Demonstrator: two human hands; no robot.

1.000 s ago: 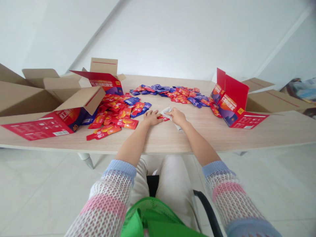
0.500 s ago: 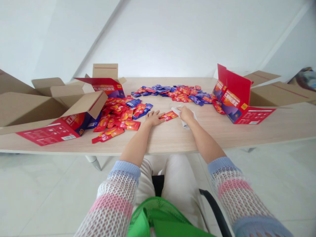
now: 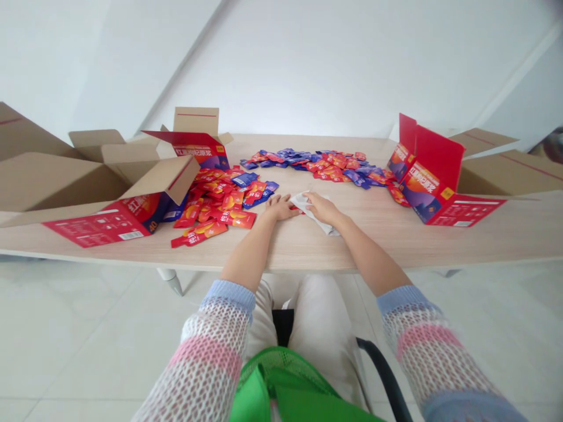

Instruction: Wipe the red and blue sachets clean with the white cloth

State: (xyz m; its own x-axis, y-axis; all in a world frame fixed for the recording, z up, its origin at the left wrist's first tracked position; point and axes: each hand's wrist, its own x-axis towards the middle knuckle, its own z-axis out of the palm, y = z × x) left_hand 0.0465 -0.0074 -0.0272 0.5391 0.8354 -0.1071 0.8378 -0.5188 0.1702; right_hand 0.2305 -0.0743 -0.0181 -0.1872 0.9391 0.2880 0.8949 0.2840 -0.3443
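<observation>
My left hand [image 3: 280,207] rests flat on the wooden table [image 3: 308,240], fingers stretched out over the end of a red sachet [image 3: 295,208] that is almost hidden. My right hand [image 3: 323,208] presses a white cloth [image 3: 313,212] down over that sachet, fingers curled on the cloth. A pile of red and blue sachets [image 3: 215,202] lies just left of my left hand. A second spread of sachets [image 3: 321,163] lies farther back.
Open brown cartons [image 3: 65,176] with red printed boxes [image 3: 193,149] stand at the left. A red box [image 3: 433,176] and another brown carton [image 3: 505,170] stand at the right. My knees and a green mesh bag [image 3: 281,387] are below the table edge.
My right hand has slid the cloth leftward over the red sachet, which showed between my hands half a second ago. My left hand has stayed put.
</observation>
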